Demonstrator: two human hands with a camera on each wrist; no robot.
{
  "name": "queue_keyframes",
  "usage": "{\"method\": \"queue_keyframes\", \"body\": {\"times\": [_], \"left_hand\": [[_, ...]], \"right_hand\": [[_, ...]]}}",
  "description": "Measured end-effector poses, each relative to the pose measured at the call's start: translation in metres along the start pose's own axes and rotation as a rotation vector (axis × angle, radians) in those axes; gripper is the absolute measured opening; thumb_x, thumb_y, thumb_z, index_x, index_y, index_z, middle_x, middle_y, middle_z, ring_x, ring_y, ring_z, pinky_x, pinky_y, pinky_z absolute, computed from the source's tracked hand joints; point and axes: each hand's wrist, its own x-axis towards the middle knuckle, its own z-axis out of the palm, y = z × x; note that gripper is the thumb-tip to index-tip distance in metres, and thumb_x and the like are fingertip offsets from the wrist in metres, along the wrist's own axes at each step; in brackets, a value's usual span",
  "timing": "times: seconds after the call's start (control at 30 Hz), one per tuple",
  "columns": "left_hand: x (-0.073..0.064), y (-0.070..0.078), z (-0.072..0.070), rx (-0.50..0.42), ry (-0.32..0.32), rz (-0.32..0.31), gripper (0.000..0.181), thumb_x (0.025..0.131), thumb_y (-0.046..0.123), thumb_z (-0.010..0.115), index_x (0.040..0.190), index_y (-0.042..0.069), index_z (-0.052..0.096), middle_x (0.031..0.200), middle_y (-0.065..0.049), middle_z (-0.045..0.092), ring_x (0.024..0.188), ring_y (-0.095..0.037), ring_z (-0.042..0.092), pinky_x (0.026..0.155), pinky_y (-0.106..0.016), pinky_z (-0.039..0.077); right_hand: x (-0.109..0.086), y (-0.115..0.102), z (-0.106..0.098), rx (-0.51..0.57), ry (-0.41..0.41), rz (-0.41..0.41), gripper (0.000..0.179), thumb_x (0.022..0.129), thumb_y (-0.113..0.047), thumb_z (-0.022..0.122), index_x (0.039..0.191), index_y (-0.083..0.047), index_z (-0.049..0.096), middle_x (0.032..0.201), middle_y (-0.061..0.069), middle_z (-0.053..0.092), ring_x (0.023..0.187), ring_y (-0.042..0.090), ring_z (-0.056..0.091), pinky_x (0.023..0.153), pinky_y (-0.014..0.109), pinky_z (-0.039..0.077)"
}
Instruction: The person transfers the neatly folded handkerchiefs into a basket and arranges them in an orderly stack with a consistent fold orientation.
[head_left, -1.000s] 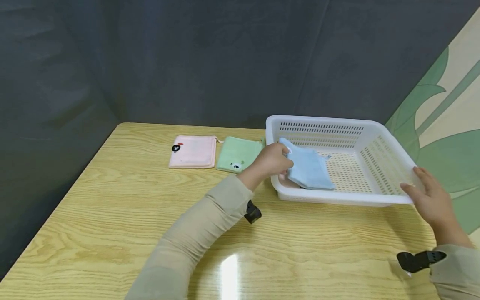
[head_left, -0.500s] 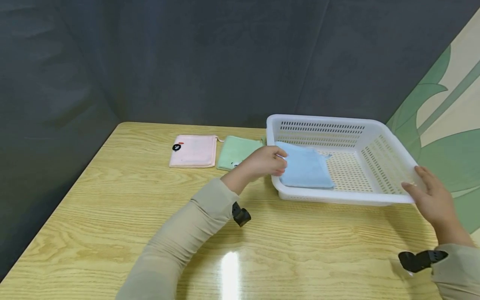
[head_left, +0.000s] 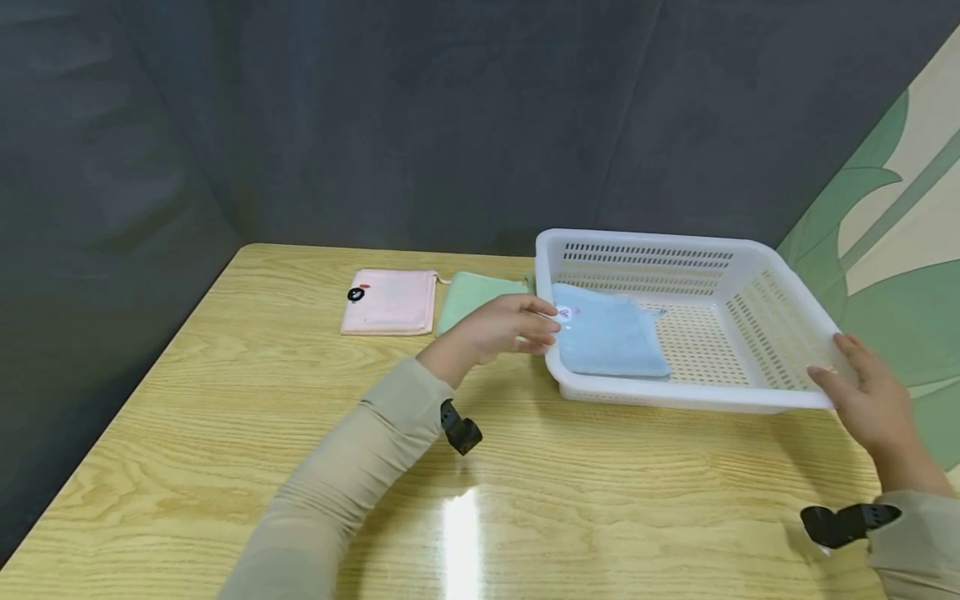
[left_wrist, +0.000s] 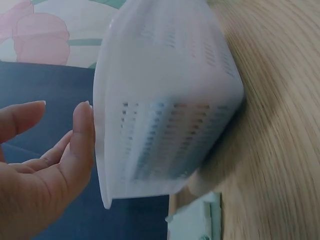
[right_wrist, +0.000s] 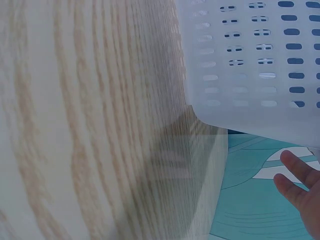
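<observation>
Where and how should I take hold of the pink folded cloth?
Probably pinch the near edge of the pink folded cloth, bringing the left grip in from the near side. It lies flat, that edge faces bare wooden table, and the green cloth sits close by its right edge.

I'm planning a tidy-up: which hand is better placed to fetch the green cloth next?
Likely the left hand: empty and near the green cloth, while the right hand holds the basket at its opposite end.
</observation>
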Motion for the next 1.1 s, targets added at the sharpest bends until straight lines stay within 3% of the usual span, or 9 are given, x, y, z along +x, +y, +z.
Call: {"method": "queue_keyframes", "body": {"times": [0.07, 0.3, 0.4, 0.57, 0.8, 1.1], "left_hand": [[-0.001, -0.002, -0.004, -0.012, 0.004, -0.009, 0.037, 0.085, 0.006, 0.052, 0.120, -0.002, 0.042, 0.109, -0.013, 0.049, 0.089, -0.024, 0.053, 0.076, -0.029, 0.045], [-0.006, -0.005, -0.019, -0.024, 0.037, -0.035, 0.037, 0.085, 0.004, 0.051, 0.120, -0.004, 0.041, 0.115, -0.020, 0.046, 0.103, -0.034, 0.047, 0.081, -0.034, 0.043], [-0.007, -0.005, -0.024, -0.005, 0.061, -0.042, 0.036, 0.086, 0.006, 0.050, 0.120, -0.004, 0.041, 0.114, -0.019, 0.047, 0.103, -0.033, 0.047, 0.080, -0.034, 0.044], [-0.012, -0.007, -0.035, 0.043, 0.101, -0.060, 0.036, 0.087, 0.009, 0.050, 0.121, -0.002, 0.041, 0.114, -0.017, 0.048, 0.102, -0.031, 0.049, 0.081, -0.034, 0.043], [-0.022, -0.014, -0.051, 0.086, 0.131, -0.071, 0.039, 0.088, 0.012, 0.050, 0.122, -0.003, 0.039, 0.118, -0.017, 0.044, 0.108, -0.032, 0.043, 0.087, -0.038, 0.038], [-0.034, -0.019, -0.070, 0.114, 0.190, -0.101, 0.045, 0.088, 0.014, 0.049, 0.126, -0.004, 0.033, 0.124, -0.016, 0.040, 0.112, -0.032, 0.040, 0.091, -0.041, 0.034]], "right_hand": [[-0.001, 0.000, 0.001, 0.010, 0.008, -0.001, 0.063, 0.089, -0.031, 0.040, 0.138, -0.011, 0.006, 0.143, 0.006, -0.003, 0.125, 0.040, -0.003, 0.091, 0.062, 0.006], [0.024, 0.062, 0.017, -0.057, 0.035, -0.015, 0.064, 0.089, -0.035, 0.042, 0.138, -0.023, 0.003, 0.142, -0.006, -0.004, 0.126, 0.038, -0.003, 0.090, 0.063, 0.005], [0.028, 0.072, 0.018, -0.048, 0.028, -0.009, 0.065, 0.088, -0.036, 0.043, 0.138, -0.024, 0.003, 0.142, -0.006, -0.004, 0.125, 0.039, -0.004, 0.089, 0.064, 0.005], [0.026, 0.065, 0.018, -0.062, 0.035, -0.021, 0.065, 0.088, -0.035, 0.042, 0.139, -0.022, 0.004, 0.142, -0.005, -0.003, 0.125, 0.039, -0.002, 0.089, 0.064, 0.006], [0.013, 0.032, 0.009, -0.041, 0.026, -0.028, 0.063, 0.089, -0.030, 0.041, 0.139, -0.015, 0.005, 0.143, 0.003, -0.004, 0.125, 0.038, -0.003, 0.091, 0.062, 0.004], [0.025, 0.062, 0.018, -0.073, 0.045, -0.031, 0.064, 0.088, -0.032, 0.043, 0.139, -0.020, 0.006, 0.143, -0.003, -0.001, 0.126, 0.038, -0.001, 0.090, 0.063, 0.006]]}}
